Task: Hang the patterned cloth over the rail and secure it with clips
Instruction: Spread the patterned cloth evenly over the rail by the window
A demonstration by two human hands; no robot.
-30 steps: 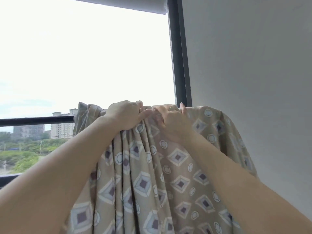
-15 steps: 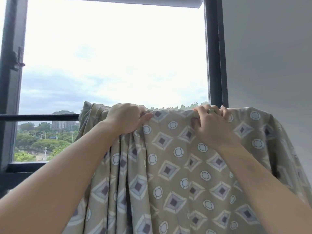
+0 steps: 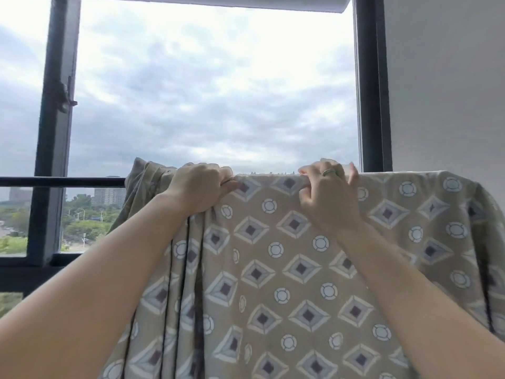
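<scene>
A beige patterned cloth (image 3: 273,269) with diamonds and circles hangs over the dark horizontal rail (image 3: 62,181), draped down toward me. The rail shows bare only at the left; the cloth hides the rest. My left hand (image 3: 199,187) grips the bunched folds of cloth at the top edge on the rail. My right hand (image 3: 328,198), wearing a ring, pinches the cloth's top edge further right, where the fabric lies spread flat. No clips are in view.
The dark window frame has uprights at the left (image 3: 54,132) and right (image 3: 371,91). A white wall (image 3: 451,91) stands at the right. A rolled white blind (image 3: 246,2) runs along the top. Trees and buildings lie outside.
My right hand has slid to the right along the rail, spreading the cloth flat between my hands. My left hand stays on the bunched folds. My view has turned left.
</scene>
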